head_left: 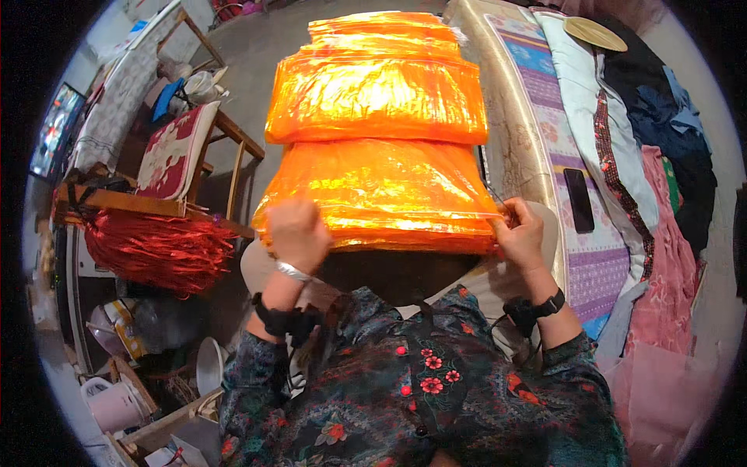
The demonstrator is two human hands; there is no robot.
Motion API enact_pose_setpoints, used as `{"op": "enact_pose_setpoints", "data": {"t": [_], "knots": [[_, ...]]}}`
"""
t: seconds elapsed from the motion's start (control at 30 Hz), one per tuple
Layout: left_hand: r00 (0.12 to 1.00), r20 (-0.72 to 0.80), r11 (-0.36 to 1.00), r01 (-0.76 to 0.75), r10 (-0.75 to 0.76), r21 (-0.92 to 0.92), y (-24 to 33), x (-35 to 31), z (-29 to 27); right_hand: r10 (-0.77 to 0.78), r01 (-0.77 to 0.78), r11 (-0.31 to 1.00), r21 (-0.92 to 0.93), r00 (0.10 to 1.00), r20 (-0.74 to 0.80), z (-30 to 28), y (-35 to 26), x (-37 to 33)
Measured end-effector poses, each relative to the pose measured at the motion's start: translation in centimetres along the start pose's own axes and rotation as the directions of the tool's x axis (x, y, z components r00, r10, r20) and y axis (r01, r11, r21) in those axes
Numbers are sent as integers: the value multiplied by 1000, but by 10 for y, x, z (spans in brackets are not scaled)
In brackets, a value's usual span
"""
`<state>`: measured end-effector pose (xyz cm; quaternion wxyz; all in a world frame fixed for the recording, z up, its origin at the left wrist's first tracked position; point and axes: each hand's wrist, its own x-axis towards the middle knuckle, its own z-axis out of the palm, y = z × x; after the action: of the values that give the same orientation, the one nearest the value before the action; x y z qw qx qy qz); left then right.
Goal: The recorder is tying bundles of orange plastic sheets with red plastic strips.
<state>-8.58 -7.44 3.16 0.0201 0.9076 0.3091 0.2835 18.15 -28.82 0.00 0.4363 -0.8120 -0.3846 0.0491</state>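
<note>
Orange film sheets [373, 175], folded in a pile, fill the upper middle of my frame! I see at least 3 tiers running up toward the top edge, so the pile's long axis points away from the wearer, while the near edge lies crosswise, left to right. Over its left end, I've got the left hand [297, 232], fingers curled but blurred; I cannot tell whether they hold film. At the right corner, the right hand [520, 232] has thumb and fingertips drawn together; what's pinched, I cannot tell. Far right, a dark phone [579, 201]; left, red strands [159, 251] hanging.
</note>
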Motion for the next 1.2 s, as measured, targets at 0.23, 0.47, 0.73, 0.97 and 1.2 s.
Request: {"op": "enact_pose_setpoints", "data": {"t": [0.23, 0.47, 0.73, 0.97, 1.2], "knots": [[914, 161, 874, -286, 372, -393, 133, 65, 57, -79, 76, 996, -42, 993, -89, 1, -14, 6], [998, 61, 815, 45, -12, -578, 133, 49, 86, -106, 68, 966, 247, 984, 143, 15, -16, 14], [828, 466, -30, 482, -312, -876, 119, 33, 84, 24, -313, 855, 413, 820, 571, 23, -8, 13], [818, 458, -19, 482, -349, -876, 114, 34, 85, -110, -89, 914, 396, 885, 452, 25, -7, 15], [992, -106, 901, -112, 74, -420, 110, 45, 67, -232, 276, 959, -62, 892, 387, 6, -45, 50]]}}
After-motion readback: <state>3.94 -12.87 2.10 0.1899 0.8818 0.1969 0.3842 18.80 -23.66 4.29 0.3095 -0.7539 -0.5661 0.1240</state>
